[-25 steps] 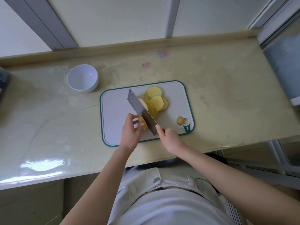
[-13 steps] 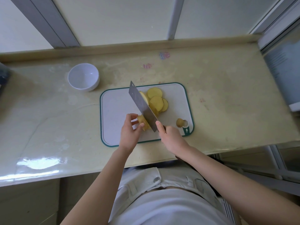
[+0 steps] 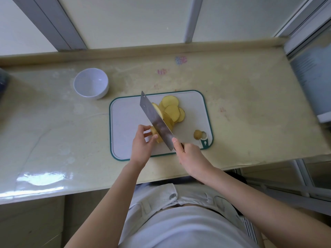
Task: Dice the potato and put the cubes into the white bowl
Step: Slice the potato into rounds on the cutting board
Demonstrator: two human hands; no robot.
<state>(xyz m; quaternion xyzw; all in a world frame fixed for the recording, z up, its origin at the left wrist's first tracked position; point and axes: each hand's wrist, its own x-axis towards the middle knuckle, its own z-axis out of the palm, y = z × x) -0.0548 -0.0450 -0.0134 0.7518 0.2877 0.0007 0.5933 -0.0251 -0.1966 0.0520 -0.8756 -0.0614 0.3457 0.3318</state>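
Note:
A white cutting board (image 3: pixel 125 122) with a green rim lies on the counter. My left hand (image 3: pixel 142 145) pinches the remaining potato piece (image 3: pixel 156 135) near the board's front. My right hand (image 3: pixel 189 154) grips the handle of a cleaver (image 3: pixel 155 120), index finger laid on the blade, which stands on edge against the potato. Several round potato slices (image 3: pixel 172 108) lie fanned to the right of the blade. A small potato end (image 3: pixel 197 134) rests by the board's hanging hole. The white bowl (image 3: pixel 91 83) stands empty at the back left.
The beige counter (image 3: pixel 250 104) ends at a raised lip along the back wall. A pale container (image 3: pixel 315 83) stands at the right edge, and a dark object (image 3: pixel 2 81) shows at the far left. My torso is against the counter's front edge.
The cleaver has lifted and tilted slightly while staying against the potato. My left hand keeps its hold on the potato piece; the slices have not moved.

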